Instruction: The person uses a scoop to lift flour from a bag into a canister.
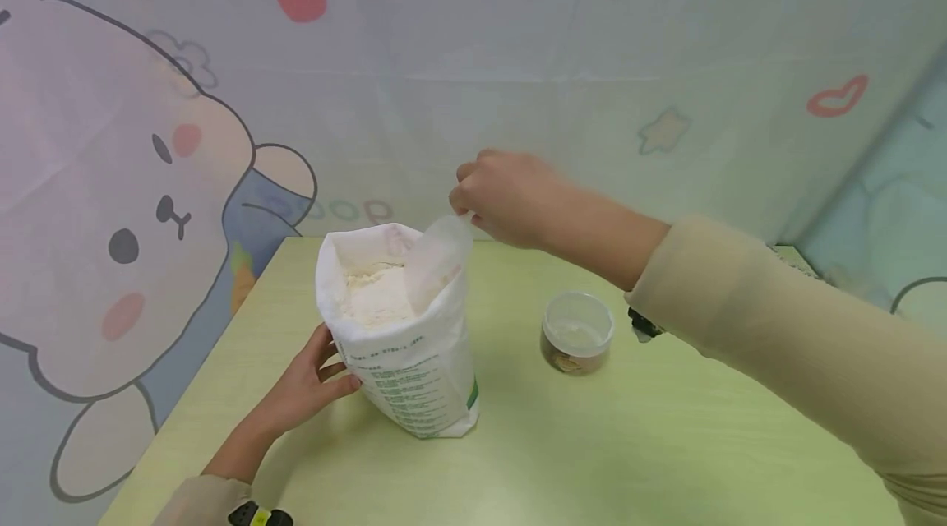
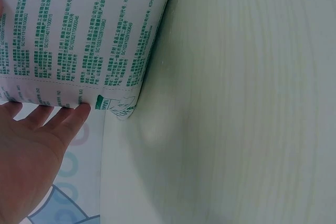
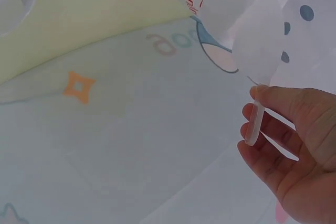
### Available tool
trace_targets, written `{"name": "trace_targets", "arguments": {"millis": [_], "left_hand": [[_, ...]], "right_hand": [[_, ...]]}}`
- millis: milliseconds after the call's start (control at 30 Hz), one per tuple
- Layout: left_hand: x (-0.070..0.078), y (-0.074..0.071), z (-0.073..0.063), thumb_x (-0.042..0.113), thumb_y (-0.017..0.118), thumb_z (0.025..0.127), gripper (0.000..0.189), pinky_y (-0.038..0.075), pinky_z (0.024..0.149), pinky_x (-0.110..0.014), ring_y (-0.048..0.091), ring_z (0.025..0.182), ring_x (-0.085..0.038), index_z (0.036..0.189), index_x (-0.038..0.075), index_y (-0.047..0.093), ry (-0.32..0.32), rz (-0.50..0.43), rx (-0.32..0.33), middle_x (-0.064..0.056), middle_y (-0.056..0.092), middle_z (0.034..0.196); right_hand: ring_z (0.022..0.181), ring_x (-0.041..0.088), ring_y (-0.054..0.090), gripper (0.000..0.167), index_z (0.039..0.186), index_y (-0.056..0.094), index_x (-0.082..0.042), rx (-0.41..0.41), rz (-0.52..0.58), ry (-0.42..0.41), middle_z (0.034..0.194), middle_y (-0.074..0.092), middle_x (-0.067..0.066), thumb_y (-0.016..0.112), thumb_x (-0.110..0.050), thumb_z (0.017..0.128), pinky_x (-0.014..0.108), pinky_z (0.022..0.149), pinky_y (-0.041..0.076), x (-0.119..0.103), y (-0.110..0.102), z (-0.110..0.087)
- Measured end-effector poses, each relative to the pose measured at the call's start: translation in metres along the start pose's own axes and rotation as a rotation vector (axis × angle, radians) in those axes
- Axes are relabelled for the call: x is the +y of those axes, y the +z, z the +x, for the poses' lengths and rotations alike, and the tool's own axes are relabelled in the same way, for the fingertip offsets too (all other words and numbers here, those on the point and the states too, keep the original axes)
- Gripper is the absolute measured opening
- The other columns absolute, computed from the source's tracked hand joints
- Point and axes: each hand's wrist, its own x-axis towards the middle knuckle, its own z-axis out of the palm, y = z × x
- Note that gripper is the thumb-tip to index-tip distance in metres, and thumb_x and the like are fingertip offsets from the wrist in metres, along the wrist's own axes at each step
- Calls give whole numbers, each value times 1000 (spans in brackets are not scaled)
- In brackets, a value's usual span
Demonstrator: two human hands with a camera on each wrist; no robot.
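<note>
A tall white flour bag (image 1: 422,378), its top open, stands on the table, filled with pale powder (image 1: 377,296). My left hand (image 1: 314,386) rests against the bag's left side, thumb on the printed front. In the left wrist view its fingers (image 2: 71,121) reach out along the bag's edge, beside rows of green print. At the bag's right rim, my right hand (image 1: 506,197) pinches the handle of a translucent plastic scoop (image 1: 441,259). The scoop's bowl tilts down into the bag's mouth. The right wrist view shows the handle (image 3: 255,121) between thumb and fingers.
To the right of the bag stands a clear round plastic jar (image 1: 577,329), open at the top, with brown showing low on its side. Behind the pale green table (image 1: 562,444) hangs a cloth (image 1: 473,33) printed with cartoon figures.
</note>
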Motion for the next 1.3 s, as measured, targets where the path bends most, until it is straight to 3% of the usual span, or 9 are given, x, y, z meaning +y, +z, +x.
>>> {"name": "trace_targets", "arguments": {"millis": [100, 367, 700, 1000, 1200, 1300], "left_hand": [[0, 0, 0, 11, 68, 83, 85, 41, 96, -19, 30, 131, -37, 147, 22, 13, 0, 1, 0, -9, 25, 146], [1, 2, 2, 11, 68, 83, 85, 40, 99, -47, 31, 130, -37, 147, 22, 12, 0, -2, 1, -9, 26, 145], [0, 2, 2, 12, 68, 83, 85, 40, 99, -49, 31, 130, -39, 147, 21, 13, -2, -5, 1, -11, 26, 145], [-4, 2, 3, 13, 70, 82, 86, 42, 99, -41, 31, 131, -34, 146, 25, 14, -17, -9, 6, -7, 27, 145], [-5, 2, 3, 12, 70, 82, 85, 43, 95, -19, 31, 131, -34, 146, 26, 15, -7, -23, 4, -6, 28, 144], [-5, 2, 4, 11, 70, 82, 85, 41, 94, -14, 31, 131, -34, 145, 26, 16, -3, -28, 4, -5, 28, 144]], "right_hand": [[93, 26, 56, 21, 96, 71, -17, -13, -12, 2, 93, 63, 2, 59, -3, 85, 34, 67, 53, -4, 3, 2], [92, 24, 57, 19, 94, 72, -19, -17, -24, -1, 92, 63, 1, 61, -6, 85, 35, 66, 54, -11, 14, 7], [91, 22, 56, 21, 99, 72, -19, -19, -33, -34, 92, 63, 1, 62, -7, 85, 31, 68, 53, -22, 21, 12], [93, 18, 55, 19, 105, 68, -23, -86, -91, -38, 96, 61, -3, 58, -16, 89, 30, 60, 52, -37, 26, 19], [92, 19, 55, 17, 103, 69, -20, -76, -91, -52, 95, 62, -1, 59, -17, 89, 28, 63, 52, -41, 30, 21], [92, 20, 55, 18, 104, 69, -20, -78, -66, -40, 95, 62, 0, 59, -16, 89, 29, 63, 52, -38, 32, 21]]}}
